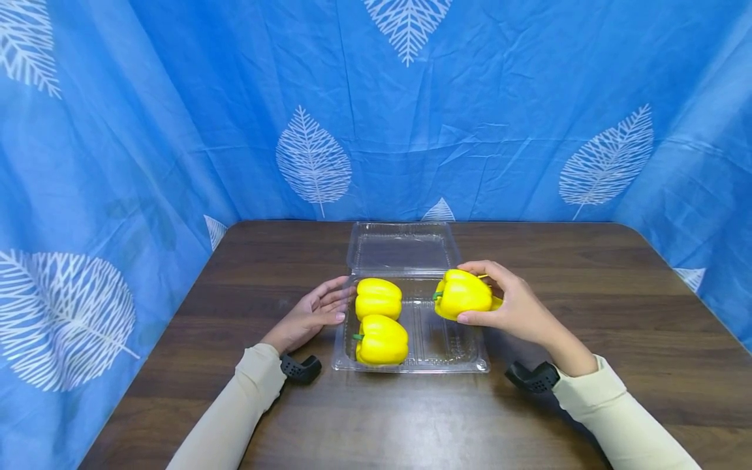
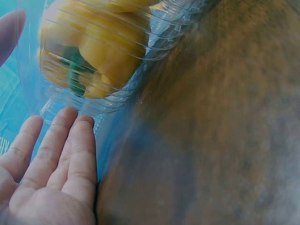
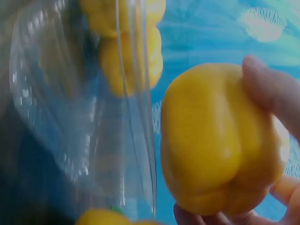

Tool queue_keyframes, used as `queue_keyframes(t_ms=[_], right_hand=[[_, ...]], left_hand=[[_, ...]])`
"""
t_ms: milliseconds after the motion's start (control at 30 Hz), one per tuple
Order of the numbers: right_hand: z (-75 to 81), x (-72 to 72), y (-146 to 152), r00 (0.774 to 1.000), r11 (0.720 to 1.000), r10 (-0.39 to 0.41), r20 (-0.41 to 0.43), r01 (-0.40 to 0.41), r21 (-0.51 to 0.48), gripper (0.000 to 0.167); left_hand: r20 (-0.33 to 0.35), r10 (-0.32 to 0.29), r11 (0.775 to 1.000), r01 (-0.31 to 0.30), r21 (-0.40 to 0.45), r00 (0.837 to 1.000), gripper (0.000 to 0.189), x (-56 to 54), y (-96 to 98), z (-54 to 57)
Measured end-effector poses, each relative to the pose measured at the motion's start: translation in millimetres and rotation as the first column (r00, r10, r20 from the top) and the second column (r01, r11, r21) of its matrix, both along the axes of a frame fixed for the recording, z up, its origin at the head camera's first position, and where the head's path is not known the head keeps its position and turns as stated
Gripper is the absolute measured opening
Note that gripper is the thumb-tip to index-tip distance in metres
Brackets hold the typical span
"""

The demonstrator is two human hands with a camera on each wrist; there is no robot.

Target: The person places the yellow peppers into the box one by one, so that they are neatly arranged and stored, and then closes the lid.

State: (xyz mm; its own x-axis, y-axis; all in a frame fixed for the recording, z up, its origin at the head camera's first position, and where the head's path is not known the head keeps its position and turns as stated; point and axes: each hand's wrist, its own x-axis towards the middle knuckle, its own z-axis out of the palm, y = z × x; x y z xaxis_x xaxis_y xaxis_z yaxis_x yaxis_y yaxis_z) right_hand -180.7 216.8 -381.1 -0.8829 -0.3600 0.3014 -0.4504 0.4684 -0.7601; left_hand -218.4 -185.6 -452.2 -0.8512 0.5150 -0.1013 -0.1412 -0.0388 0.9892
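A yellow pepper (image 1: 467, 295) is held up at the right back part of a clear plastic box (image 1: 429, 346), its green stem turned to the left. It appears raised clear of the box floor and is not yet set down. Two more peppers sit inside the box along its left side, a back pepper (image 1: 378, 299) and a front pepper (image 1: 382, 341), one behind the other. At the bottom edge of the right wrist view part of another pepper (image 3: 101, 219) shows; whether it lies in the box or beside it cannot be told.

The work looks about midway: two peppers are settled on the left side, one is in the air, and the ridged floor shows over much of the right half. The lid (image 1: 402, 251) is laid back open, so closing it is not done.

The right hand (image 1: 519, 307) grips the raised pepper from its right side, thumb on the near face and fingers round the far one. The left hand (image 1: 308, 316) holds nothing; its fingers are extended, palm toward the box, fingertips at the left wall, though contact is unclear. Both forearms, in pale sleeves (image 1: 593, 395), reach in from the near side across the brown table (image 1: 352, 418), toward the blue curtain (image 1: 499, 98).
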Motion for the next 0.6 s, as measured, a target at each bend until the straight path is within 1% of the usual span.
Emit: queue_keyframes(t_ms=[100,233,333,400,500,600], right_hand=[[0.1,3.3,-6,1.0,1.0,0.021,0.02,-0.021,0.007,0.069],[-1.2,6.3,-13,0.997,0.998,0.056,0.052,-0.056,-0.007,0.068],[-4.1,8.1,-17,0.995,0.997,0.071,0.063,-0.072,0.009,0.069],[-6.6,9.2,-20,0.996,0.997,0.069,0.058,-0.071,0.042,0.07],[-10.5,10.4,-23,0.998,0.994,0.064,0.025,-0.067,0.091,0.07],[-13.6,11.4,-26,0.998,0.991,0.069,-0.004,-0.069,0.112,0.069]], left_hand=[[0.001,0.002,1.0,-0.002,0.0,1.0,0.083,0.0,-0.1,-0.6],[-0.002,-0.001,1.0,0.001,-0.001,1.0,0.083,-0.3,-0.4,-1.5],[-0.006,-0.006,1.0,0.006,-0.001,1.0,0.084,-0.3,-1.0,-1.0],[-0.008,-0.01,1.0,0.01,0.0,1.0,0.085,-0.3,-1.2,-0.7],[-0.009,-0.014,1.0,0.014,-0.001,1.0,0.085,-0.7,-1.1,-0.6],[-0.014,-0.017,1.0,0.017,-0.002,1.0,0.084,-1.2,-0.8,-1.2]])
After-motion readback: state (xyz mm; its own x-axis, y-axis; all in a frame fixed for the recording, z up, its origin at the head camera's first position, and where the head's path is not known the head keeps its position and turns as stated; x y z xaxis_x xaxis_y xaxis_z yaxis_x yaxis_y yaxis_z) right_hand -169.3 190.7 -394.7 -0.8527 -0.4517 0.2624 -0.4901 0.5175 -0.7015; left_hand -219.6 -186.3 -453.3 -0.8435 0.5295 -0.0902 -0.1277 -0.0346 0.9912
